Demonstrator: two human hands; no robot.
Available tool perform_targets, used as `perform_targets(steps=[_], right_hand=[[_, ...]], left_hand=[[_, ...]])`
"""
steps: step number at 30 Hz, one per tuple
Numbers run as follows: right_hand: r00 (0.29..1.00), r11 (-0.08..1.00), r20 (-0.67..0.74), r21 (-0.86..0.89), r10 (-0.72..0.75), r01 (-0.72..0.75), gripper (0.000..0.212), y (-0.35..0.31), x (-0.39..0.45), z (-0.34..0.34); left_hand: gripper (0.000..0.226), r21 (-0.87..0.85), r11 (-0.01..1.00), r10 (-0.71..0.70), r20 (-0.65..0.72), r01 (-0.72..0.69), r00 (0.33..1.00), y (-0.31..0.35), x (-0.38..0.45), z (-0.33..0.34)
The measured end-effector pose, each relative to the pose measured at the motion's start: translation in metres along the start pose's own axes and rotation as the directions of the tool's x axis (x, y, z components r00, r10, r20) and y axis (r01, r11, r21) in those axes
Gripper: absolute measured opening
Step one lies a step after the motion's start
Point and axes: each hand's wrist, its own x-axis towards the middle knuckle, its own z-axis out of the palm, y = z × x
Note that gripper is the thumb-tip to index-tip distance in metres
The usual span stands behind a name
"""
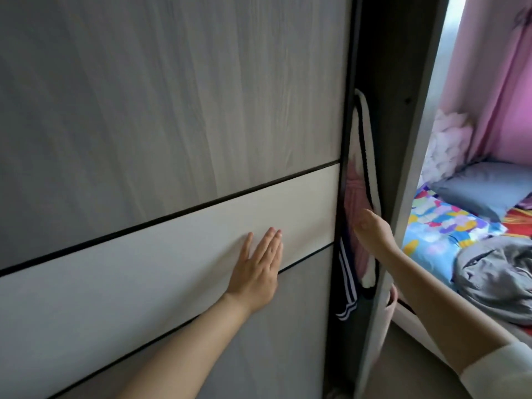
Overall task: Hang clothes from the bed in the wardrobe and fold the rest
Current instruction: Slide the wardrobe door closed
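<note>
I'm pressing my left hand flat, fingers spread, on the wardrobe door; my right hand, open, is reaching among hung clothes. A grey garment is waiting unfolded on the bed.

Soft daylight comes from the right, through the pink curtain, leaving the bed bright. The wardrobe door sits in dull grey shade, its gap nearly black. Straight lines bow toward the edges; everything looks slightly soft.
</note>
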Motion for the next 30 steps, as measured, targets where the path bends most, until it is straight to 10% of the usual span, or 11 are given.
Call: perform_targets(steps=[6, 11, 17, 23, 30], right_hand=[[0.969, 0.968, 0.029, -0.055, 0.245, -0.243, 0.103, 0.032, 0.036, 0.021], [0.962, 0.969, 0.121, -0.017, 0.246, -0.246, 0.125, 0.049, 0.063, 0.038], [0.933, 0.975, 0.307, 0.062, 0.185, -0.214, 0.113, 0.054, 0.094, 0.041], [0.908, 0.997, 0.419, 0.069, 0.011, -0.043, 0.042, 0.007, 0.126, 0.054], [0.636, 0.951, 0.771, 0.210, -0.017, -0.229, 0.028, 0.011, 0.127, 0.052]], left_hand=[[0.055, -0.038, 0.999, -0.028, -0.129, 0.023, 0.991, 0.013, 0.015, 0.030], [0.053, 0.015, 0.996, 0.090, -0.185, -0.088, 0.979, 0.017, 0.054, 0.042], [0.048, 0.059, 0.994, 0.099, -0.152, -0.091, 0.983, 0.031, 0.091, 0.057], [0.045, 0.143, 0.988, 0.084, -0.130, -0.065, 0.988, 0.031, 0.094, 0.062], [0.051, 0.303, 0.951, 0.081, -0.064, -0.058, 0.995, 0.031, 0.091, 0.063]])
